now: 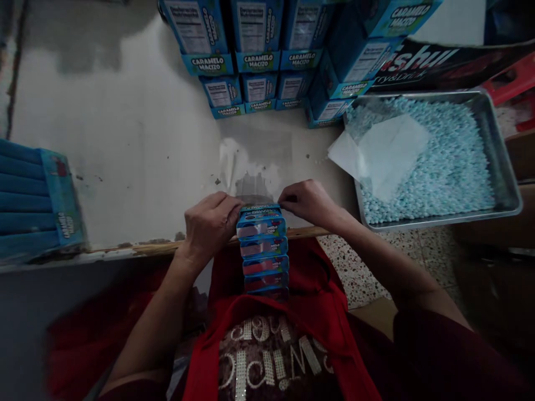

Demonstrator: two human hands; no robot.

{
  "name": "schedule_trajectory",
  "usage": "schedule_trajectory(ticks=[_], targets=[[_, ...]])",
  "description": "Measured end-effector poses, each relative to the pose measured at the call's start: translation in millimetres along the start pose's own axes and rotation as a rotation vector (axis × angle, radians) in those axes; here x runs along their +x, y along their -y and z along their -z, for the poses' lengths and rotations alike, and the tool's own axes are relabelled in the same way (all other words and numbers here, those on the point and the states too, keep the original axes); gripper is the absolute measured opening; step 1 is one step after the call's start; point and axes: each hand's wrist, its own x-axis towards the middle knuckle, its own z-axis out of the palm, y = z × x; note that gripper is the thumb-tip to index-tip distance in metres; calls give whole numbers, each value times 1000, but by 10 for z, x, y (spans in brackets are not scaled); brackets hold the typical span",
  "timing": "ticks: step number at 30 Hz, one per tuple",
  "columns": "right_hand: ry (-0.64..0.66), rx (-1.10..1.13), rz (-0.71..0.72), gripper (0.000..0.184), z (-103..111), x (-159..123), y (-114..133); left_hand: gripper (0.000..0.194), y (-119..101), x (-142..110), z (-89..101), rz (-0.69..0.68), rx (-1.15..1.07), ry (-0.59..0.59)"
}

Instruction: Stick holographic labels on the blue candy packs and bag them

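A row of small blue candy boxes marked "Caramelo Macizo" runs from the table's front edge down towards my red apron. My left hand is closed at the left top corner of the farthest box, thumb and fingers pressed together. On the opposite corner, my right hand pinches with its fingertips, the other fingers curled. Both hands are at the table edge, with the wrists just above it. What exactly lies between the fingertips is partly hidden.
Stacked blue display boxes stand at the back. More long blue packs in a display box lie at the left. On the right, a metal tray holds light-blue candies, with a white sheet on them. A black printed carton is behind it.
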Motion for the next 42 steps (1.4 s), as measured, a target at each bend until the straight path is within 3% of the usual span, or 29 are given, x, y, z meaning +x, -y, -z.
schedule_trajectory(ticks=[5,8,13,16,21,24,27,30,33,38,42], targets=[[-69,60,48,16,302,-259,385,12,-315,37,446,153,-64,-4],[-236,43,60,17,240,-504,571,9,-507,-84,576,210,45,-78],[-620,-35,90,20,-211,-712,602,8,-689,-280,421,254,136,-300],[-736,-107,211,22,-402,-782,472,20,-669,-400,285,169,151,-395],[-671,-164,328,14,-571,-966,233,47,-497,-778,154,10,54,-348],[-740,-143,388,13,-715,-937,140,46,-416,-925,11,-40,26,-334],[-855,-101,365,13,-835,-809,94,23,-378,-878,-194,85,37,-435],[-801,-101,294,14,-852,-734,79,8,-368,-743,-323,251,32,-436],[-689,-78,304,13,-793,-761,79,8,-376,-680,-298,230,85,-277],[-624,-66,336,15,-710,-910,96,15,-388,-841,-181,138,101,-231],[-588,-48,446,13,-753,-1121,76,18,-372,-1079,-165,-1,26,-143]])
